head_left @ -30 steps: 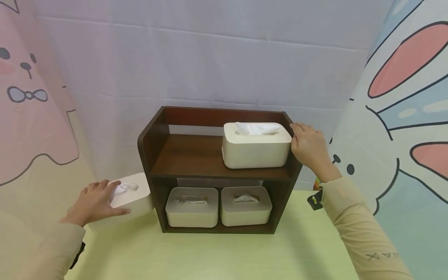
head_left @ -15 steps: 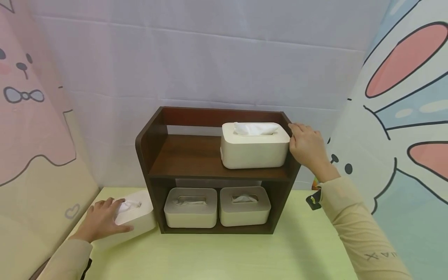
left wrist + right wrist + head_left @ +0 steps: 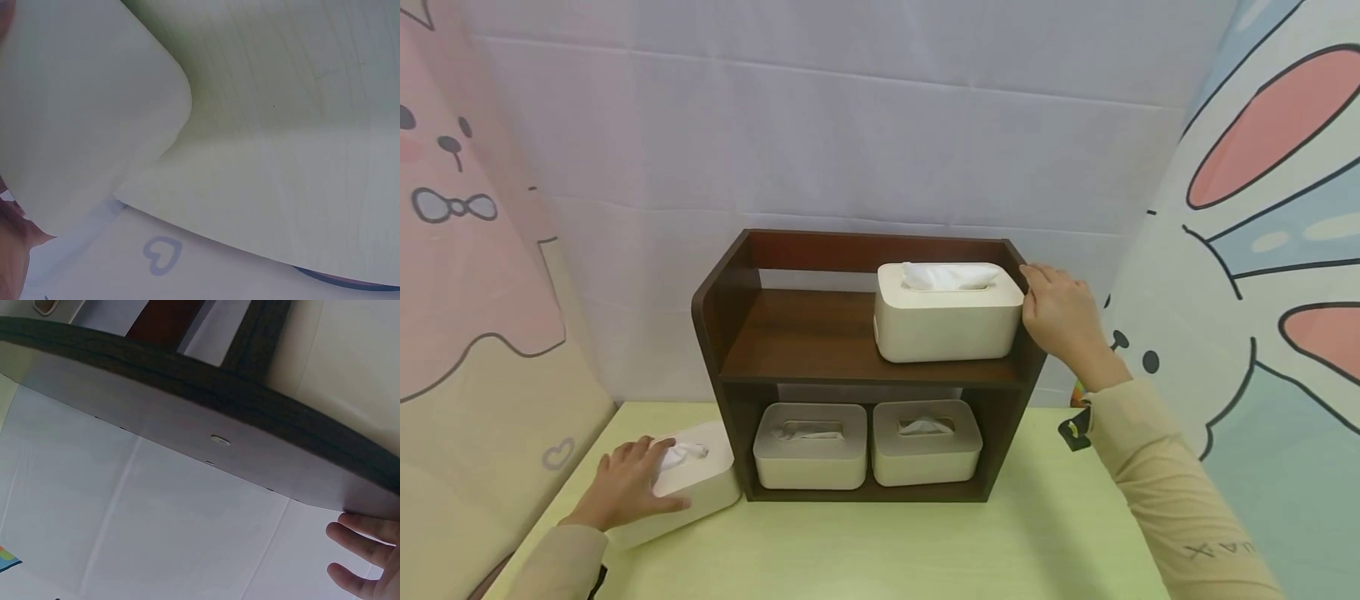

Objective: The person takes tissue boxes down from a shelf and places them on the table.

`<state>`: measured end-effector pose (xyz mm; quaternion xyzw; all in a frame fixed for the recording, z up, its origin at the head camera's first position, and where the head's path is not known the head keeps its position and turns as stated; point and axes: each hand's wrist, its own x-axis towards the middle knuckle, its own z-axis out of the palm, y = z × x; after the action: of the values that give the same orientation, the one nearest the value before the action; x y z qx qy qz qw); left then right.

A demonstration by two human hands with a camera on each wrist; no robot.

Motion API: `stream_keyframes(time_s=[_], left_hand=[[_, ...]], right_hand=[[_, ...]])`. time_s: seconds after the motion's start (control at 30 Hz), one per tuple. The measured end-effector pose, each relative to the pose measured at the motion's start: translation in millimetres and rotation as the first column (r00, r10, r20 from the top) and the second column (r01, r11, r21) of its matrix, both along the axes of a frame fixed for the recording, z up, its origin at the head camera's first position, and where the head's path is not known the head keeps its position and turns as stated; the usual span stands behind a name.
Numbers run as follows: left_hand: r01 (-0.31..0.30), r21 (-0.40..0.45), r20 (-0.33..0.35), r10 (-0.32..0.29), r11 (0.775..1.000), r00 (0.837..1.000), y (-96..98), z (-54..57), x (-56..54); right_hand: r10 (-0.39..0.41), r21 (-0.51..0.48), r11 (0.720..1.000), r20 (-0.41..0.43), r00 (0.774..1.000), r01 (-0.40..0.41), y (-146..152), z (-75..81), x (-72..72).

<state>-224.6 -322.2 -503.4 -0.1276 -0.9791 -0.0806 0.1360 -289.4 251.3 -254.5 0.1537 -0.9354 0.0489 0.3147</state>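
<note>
A dark brown two-tier shelf (image 3: 797, 333) stands on the pale green table. At its left, a white tissue box (image 3: 677, 502) sits slightly skewed on the table, its right end against or very near the shelf's side panel. My left hand (image 3: 630, 487) grips this box from above, thumb on the front and fingers across the top. The left wrist view shows the box's smooth side (image 3: 94, 119) close up. My right hand (image 3: 1063, 321) holds the upper edge of the right side panel (image 3: 187, 409); several fingers (image 3: 362, 544) show outside that panel, the thumb hidden there.
Another tissue box (image 3: 950, 325) occupies the right of the upper shelf. Two more, a left box (image 3: 810, 450) and a right box (image 3: 927, 446), fill much of the lower tier. Printed cloth walls (image 3: 887, 125) enclose the table (image 3: 865, 550) behind and at the sides.
My left hand has lowered the tissue box onto the table and brought it slightly right and toward me, beside the shelf. The right hand stays on the side panel.
</note>
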Motion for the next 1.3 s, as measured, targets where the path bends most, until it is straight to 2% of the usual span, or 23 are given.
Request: stream_keyframes(time_s=[0.27, 0.6, 0.83, 1.1, 1.3], left_hand=[[0.027, 0.002, 0.037, -0.027, 1.0, 0.999, -2.1, -4.1, 1.6], [0.035, -0.019, 0.085, -0.033, 0.999, 0.996, -5.9, 2.0, 3.8], [-0.017, -0.054, 0.086, 0.021, 0.998, 0.996, -13.3, 2.1, 6.4], [-0.063, 0.05, 0.121, 0.056, 0.997, 0.991, -18.0, 3.1, 3.6], [-0.101, 0.05, 0.123, 0.094, 0.994, 0.988, -17.0, 6.3, 3.4]], right_hand=[[0.008, -0.003, 1.0, -0.013, 1.0, -0.008, 1, -0.1, 1.5], [0.007, -0.011, 1.0, -0.016, 1.0, -0.007, 2, 0.2, 2.5], [0.008, -0.011, 1.0, -0.019, 1.0, -0.009, 1, -0.5, 1.9], [0.0, -0.004, 1.0, -0.017, 1.0, 0.0, 1, 1.2, 2.6], [-0.005, -0.002, 1.0, -0.007, 1.0, 0.005, 0, 1.3, 2.4]])
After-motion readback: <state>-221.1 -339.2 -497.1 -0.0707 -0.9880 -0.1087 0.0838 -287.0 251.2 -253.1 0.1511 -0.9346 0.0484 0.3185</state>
